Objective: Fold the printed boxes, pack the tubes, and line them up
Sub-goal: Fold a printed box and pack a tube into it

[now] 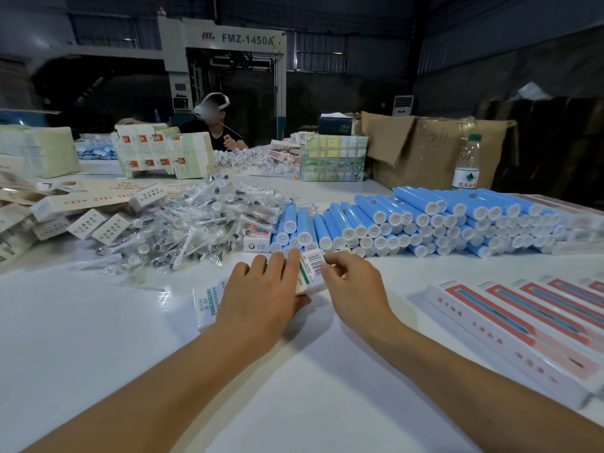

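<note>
Both gripping one printed box [310, 271]: left hand [261, 295] wrapped round it, right hand [354, 282] pinching its end. Contents hidden. Blue tubes [425, 223] stacked behind.

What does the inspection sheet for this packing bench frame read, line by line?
Surface: white table.
Job's things: printed box in both hands; blue tubes stacked; packed boxes lined up at right.
Clutter: bagged brush heads, flat cartons, water bottle, cardboard box.
Grippers: left hand and right hand grip the box.
Cables: nothing seen.
Surroundings: another person, machine.
</note>
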The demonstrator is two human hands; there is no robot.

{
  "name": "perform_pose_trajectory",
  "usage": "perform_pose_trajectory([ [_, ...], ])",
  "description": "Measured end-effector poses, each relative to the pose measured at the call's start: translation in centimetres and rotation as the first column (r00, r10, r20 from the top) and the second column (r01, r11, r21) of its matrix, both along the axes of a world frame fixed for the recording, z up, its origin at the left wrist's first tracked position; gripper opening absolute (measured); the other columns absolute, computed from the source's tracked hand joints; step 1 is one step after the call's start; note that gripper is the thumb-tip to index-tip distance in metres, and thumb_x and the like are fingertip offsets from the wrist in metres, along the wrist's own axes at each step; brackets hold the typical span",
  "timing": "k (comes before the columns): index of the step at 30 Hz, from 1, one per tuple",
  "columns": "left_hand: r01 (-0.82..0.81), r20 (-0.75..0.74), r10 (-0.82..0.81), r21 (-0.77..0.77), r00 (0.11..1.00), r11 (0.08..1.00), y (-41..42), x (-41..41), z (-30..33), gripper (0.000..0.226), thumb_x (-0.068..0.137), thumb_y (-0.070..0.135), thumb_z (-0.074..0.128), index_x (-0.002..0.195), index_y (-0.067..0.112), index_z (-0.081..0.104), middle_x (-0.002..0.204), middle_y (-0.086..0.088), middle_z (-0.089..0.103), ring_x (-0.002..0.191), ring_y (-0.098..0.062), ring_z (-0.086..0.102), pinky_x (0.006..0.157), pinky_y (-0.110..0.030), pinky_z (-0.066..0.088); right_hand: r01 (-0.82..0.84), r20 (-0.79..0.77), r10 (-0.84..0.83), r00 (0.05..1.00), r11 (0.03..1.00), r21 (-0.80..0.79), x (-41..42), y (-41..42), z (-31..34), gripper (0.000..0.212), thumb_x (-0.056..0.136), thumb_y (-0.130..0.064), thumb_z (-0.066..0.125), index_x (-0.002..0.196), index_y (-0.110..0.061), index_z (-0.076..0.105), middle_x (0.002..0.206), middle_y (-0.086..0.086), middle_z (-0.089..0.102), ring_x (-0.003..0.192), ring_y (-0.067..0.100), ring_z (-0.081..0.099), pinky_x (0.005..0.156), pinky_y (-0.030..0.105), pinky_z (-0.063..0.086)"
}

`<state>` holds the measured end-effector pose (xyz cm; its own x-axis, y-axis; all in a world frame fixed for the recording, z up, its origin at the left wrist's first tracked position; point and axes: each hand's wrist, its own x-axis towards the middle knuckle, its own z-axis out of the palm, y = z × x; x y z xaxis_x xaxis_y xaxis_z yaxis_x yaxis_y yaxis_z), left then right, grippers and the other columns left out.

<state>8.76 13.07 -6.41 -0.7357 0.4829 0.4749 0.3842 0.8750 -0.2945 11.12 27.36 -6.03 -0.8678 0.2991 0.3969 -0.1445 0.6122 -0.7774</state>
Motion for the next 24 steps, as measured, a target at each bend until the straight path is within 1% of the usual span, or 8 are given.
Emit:
perform_pose_trajectory([
  [4, 0.023, -0.104, -0.027, -0.034, 0.994, 0.999, -0.2, 0.2, -0.3, 0.071, 0.075, 0.055, 0.070, 0.124, 0.004, 0.060, 0.096, -0.008, 0.068, 0.075, -0.025, 0.062, 0.060, -0.036, 0.047, -0.036, 0.012, 0.037, 0.999, 0.998, -0.052, -0.3, 0.0, -0.3, 0.020, 0.096, -0.015, 0.048, 0.090, -0.027, 0.063, 0.100, 0.004, 0.061, 0.082, 0.006, 0.055, 0.065, 0.016, 0.041],
  [9, 0.034, -0.041, -0.033, 0.032, 0.999, 0.999, 0.4, 0.0, -0.5, 0.072, 0.097, 0.055, 0.028, 0.149, 0.009, 0.009, 0.135, -0.008, 0.041, 0.113, -0.025, 0.045, 0.085, -0.036, 0.034, -0.058, 0.041, 0.058, 0.997, 0.998, -0.009, -0.5, 0.2, -0.4, 0.022, 0.097, -0.016, 0.047, 0.103, -0.022, 0.068, 0.105, 0.005, 0.059, 0.083, 0.006, 0.052, 0.069, 0.016, 0.041],
  [13, 0.021, -0.064, -0.014, 0.106, 0.998, 0.994, 0.2, -0.5, -0.4, 0.072, 0.095, 0.056, 0.030, 0.150, 0.012, 0.012, 0.135, -0.005, 0.043, 0.115, -0.025, 0.046, 0.088, -0.035, 0.036, 0.109, -0.157, -0.078, 0.985, 0.974, 0.201, -0.4, 1.3, 0.1, 0.042, 0.090, -0.035, 0.059, 0.131, -0.025, 0.052, 0.123, -0.006, 0.042, 0.110, 0.007, 0.041, 0.082, 0.020, 0.034],
  [16, 0.028, -0.066, -0.016, 0.184, 0.998, 0.983, -0.2, -0.9, -0.3, 0.074, 0.093, 0.059, 0.026, 0.150, 0.014, 0.011, 0.137, -0.003, 0.041, 0.119, -0.024, 0.043, 0.090, -0.034, 0.035, 0.043, -0.131, -0.085, 0.988, 0.954, -0.298, -0.9, 1.7, 0.9, 0.064, 0.084, -0.031, 0.070, 0.140, -0.024, 0.039, 0.130, -0.002, 0.042, 0.117, 0.013, 0.044, 0.096, 0.030, 0.040],
  [18, 0.037, -0.057, -0.027, 0.184, 0.998, 0.982, -0.1, -0.8, -0.4, 0.075, 0.092, 0.061, 0.026, 0.150, 0.015, 0.011, 0.137, -0.002, 0.040, 0.118, -0.023, 0.043, 0.089, -0.034, 0.035, -0.105, 0.008, 0.189, 0.982, 0.581, -0.807, -0.8, 1.2, 1.2, 0.060, 0.078, -0.025, 0.072, 0.132, -0.013, 0.049, 0.116, 0.012, 0.064, 0.104, 0.024, 0.062, 0.088, 0.041, 0.053],
  [20, 0.042, -0.055, -0.036, 0.123, 0.998, 0.992, 0.2, -0.5, -0.5, 0.075, 0.092, 0.061, 0.023, 0.150, 0.015, 0.010, 0.137, -0.002, 0.039, 0.117, -0.023, 0.043, 0.087, -0.034, 0.034, -0.131, -0.020, 0.409, 0.912, 0.246, -0.960, -0.6, 1.0, 1.2, 0.044, 0.072, -0.020, 0.070, 0.112, -0.003, 0.060, 0.095, 0.018, 0.072, 0.084, 0.028, 0.071, 0.071, 0.040, 0.059],
  [22, 0.048, -0.052, -0.044, 0.079, 0.998, 0.996, 0.4, -0.1, -0.4, 0.073, 0.093, 0.059, 0.021, 0.150, 0.014, 0.010, 0.137, -0.003, 0.039, 0.116, -0.023, 0.043, 0.086, -0.034, 0.033, -0.179, -0.066, 0.437, 0.897, 0.224, -0.958, -0.6, 0.8, 0.9, 0.028, 0.081, -0.007, 0.064, 0.106, 0.003, 0.059, 0.089, 0.019, 0.072, 0.076, 0.027, 0.072, 0.062, 0.036, 0.059],
  [24, 0.040, -0.039, -0.037, 0.080, 0.999, 0.996, 0.5, 0.1, -0.1, 0.072, 0.093, 0.057, 0.027, 0.149, 0.011, 0.019, 0.133, -0.005, 0.045, 0.111, -0.025, 0.048, 0.084, -0.036, 0.036, -0.188, -0.056, 0.331, 0.942, 0.381, -0.905, -1.0, 0.6, 0.5, 0.021, 0.087, 0.001, 0.057, 0.109, 0.004, 0.057, 0.090, 0.020, 0.071, 0.078, 0.028, 0.071, 0.065, 0.038, 0.060],
])
